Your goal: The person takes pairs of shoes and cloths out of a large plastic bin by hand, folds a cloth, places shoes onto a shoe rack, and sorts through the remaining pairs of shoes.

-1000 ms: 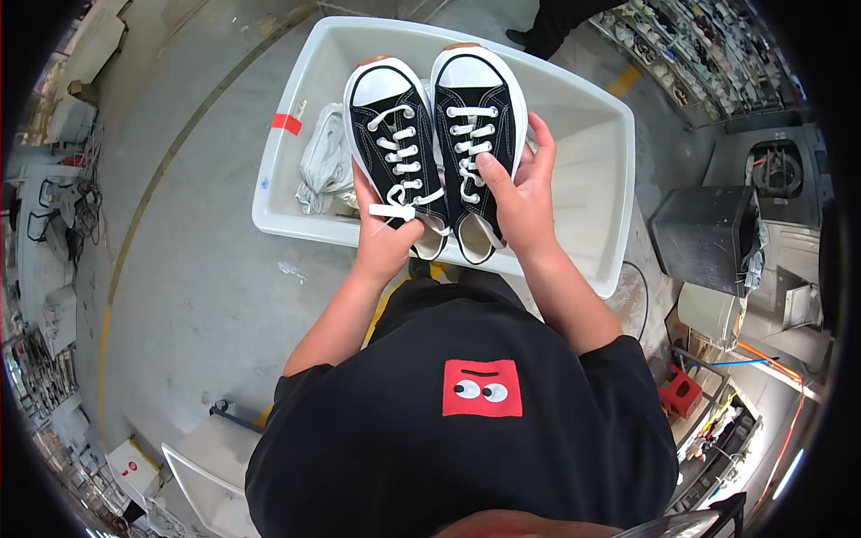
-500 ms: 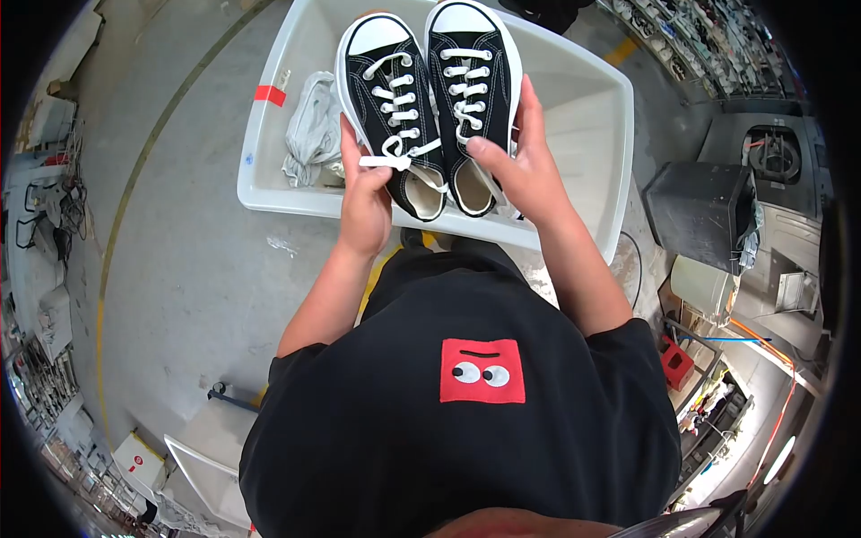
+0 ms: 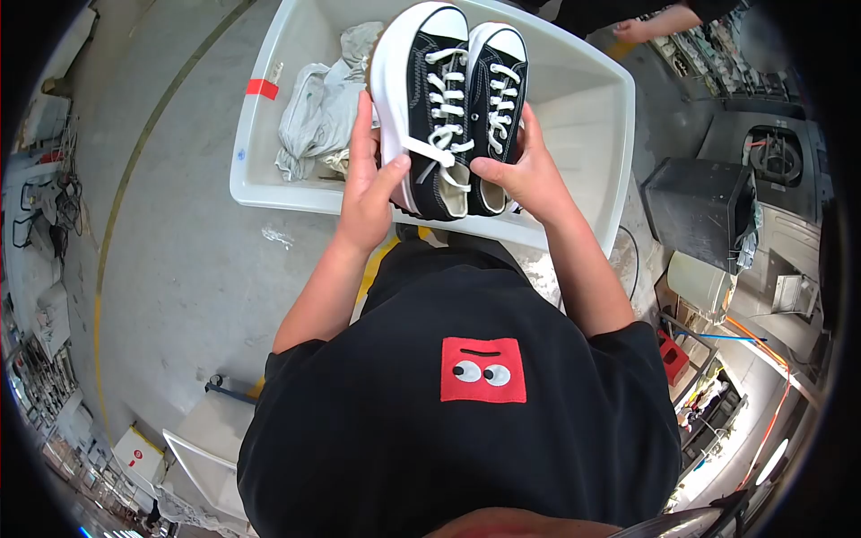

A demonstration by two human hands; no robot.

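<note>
Two black sneakers with white toes and white laces are held side by side over a white bin point(image 3: 587, 161), toes pointing away from me. My left hand point(image 3: 366, 193) grips the left sneaker point(image 3: 439, 103) along its thick white sole, thumb near the heel. Around the outer side of the right sneaker point(image 3: 495, 112) my right hand point(image 3: 529, 175) is closed, its thumb by the shoe's opening. A white tag point(image 3: 427, 150) hangs at the left sneaker's laces. Both shoes are tilted, showing the left one's outer sole edge.
Pale crumpled cloths point(image 3: 314, 121) lie in the bin's left part. Beyond the bin, another person's arm point(image 3: 664, 22) shows. A dark container point(image 3: 700, 211) stands at the right, near shelving point(image 3: 700, 63). A white-rimmed tub point(image 3: 202, 466) is at lower left.
The sneakers have turned to the right, exposing the left one's sole side, after coming nearer the frame's top. Both hands moved with them. The other person's arm has come into view.
</note>
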